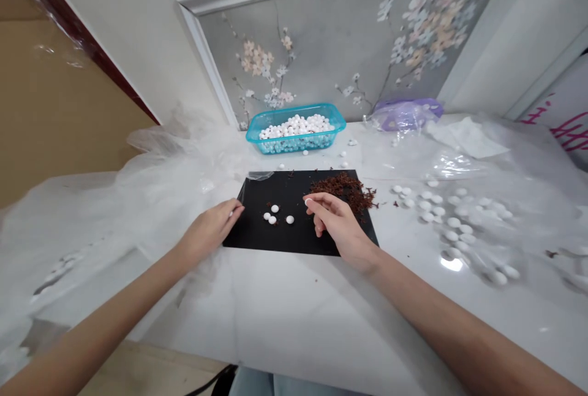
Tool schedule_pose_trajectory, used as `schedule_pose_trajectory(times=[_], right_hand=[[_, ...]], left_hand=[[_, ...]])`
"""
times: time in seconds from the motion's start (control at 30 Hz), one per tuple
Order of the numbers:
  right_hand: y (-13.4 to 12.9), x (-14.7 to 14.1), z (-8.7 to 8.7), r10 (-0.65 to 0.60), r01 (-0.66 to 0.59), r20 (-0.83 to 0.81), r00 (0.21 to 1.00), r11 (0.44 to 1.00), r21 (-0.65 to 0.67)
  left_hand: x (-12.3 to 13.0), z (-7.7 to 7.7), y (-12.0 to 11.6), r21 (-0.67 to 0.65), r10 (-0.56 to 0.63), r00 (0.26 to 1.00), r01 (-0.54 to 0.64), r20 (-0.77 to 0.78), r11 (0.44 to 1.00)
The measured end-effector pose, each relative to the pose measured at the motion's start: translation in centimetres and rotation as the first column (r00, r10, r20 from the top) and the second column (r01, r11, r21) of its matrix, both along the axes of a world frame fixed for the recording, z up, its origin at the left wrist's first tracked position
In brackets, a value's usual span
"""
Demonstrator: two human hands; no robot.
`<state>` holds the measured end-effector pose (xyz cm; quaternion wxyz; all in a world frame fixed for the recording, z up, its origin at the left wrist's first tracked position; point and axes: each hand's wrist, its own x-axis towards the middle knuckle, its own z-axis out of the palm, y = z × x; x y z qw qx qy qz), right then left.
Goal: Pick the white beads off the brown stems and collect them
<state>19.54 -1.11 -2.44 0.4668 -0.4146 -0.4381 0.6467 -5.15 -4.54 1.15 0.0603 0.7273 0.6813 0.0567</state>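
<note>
My right hand (337, 227) is raised over the right half of a black mat (271, 239), its thumb and forefinger pinching a small round white bead (308, 201). At the mat's left edge, my left hand (209, 229) is closed, fingers pressed together; a small white spot shows at its fingertips, too small to name. Between the hands lie several loose white beads (290, 219), with tiny brown bits beside some. A pile of small reddish-brown branched bits (344, 189) covers the mat's far right corner and spills past its edge.
Behind the mat stands a teal plastic basket (296, 143) full of white beads. Several white discs (452, 222) lie scattered on the right, near clear plastic film. A purple package (407, 115) rests by the wall. Sheer white wrapping (114, 212) covers the table's left side.
</note>
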Motion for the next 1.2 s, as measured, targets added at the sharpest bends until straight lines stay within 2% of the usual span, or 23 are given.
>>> schedule_pose_trajectory(times=[0.17, 0.33, 0.47, 0.6, 0.73, 0.87, 0.93, 1.03, 1.1, 1.2], right_hand=[[0.2, 0.0, -0.3, 0.000, 0.000, -0.012, 1.000, 1.000, 0.013], [0.2, 0.0, -0.4, -0.005, 0.006, -0.023, 1.000, 1.000, 0.022], [0.1, 0.0, -0.2, -0.004, 0.005, -0.022, 1.000, 1.000, 0.019], [0.1, 0.0, -0.1, 0.000, 0.000, -0.032, 0.999, 1.000, 0.013], [0.1, 0.0, -0.1, 0.008, -0.007, -0.041, 0.999, 1.000, 0.014], [0.2, 0.0, -0.2, 0.015, -0.015, -0.029, 0.999, 1.000, 0.016], [0.2, -0.1, -0.3, 0.012, -0.011, -0.027, 1.000, 1.000, 0.020], [0.3, -0.3, -0.2, 0.016, -0.016, -0.022, 1.000, 1.000, 0.022], [0.2, -0.5, 0.0, 0.022, -0.022, -0.017, 1.000, 1.000, 0.015], [0.2, -1.0, 0.0, 0.023, -0.023, -0.011, 1.000, 1.000, 0.004]], left_hand=[[4.4, -0.3, 1.0, 0.016, -0.058, 0.998, 0.058, -0.035, 0.998], [6.7, -1.4, 2.0, 0.029, -0.140, 0.985, 0.144, -0.098, 0.989], [7.5, -1.5, 1.7, 0.043, -0.178, 0.977, 0.184, -0.115, 0.982], [7.8, -1.5, 1.9, 0.036, -0.273, 0.941, 0.285, -0.198, 0.958], [7.3, -1.9, 3.0, -0.007, -0.372, 0.897, 0.381, -0.239, 0.924], [6.3, -2.0, 3.8, 0.001, -0.404, 0.892, 0.413, -0.203, 0.911], [5.8, -1.1, 4.2, 0.041, -0.400, 0.910, 0.406, -0.112, 0.913], [5.4, 2.1, 6.1, 0.161, -0.356, 0.934, 0.345, 0.042, 0.924], [5.4, 5.1, 8.8, 0.264, -0.336, 0.940, 0.309, 0.064, 0.914], [6.1, 9.1, 14.6, 0.407, -0.232, 0.972, 0.228, -0.040, 0.885]])
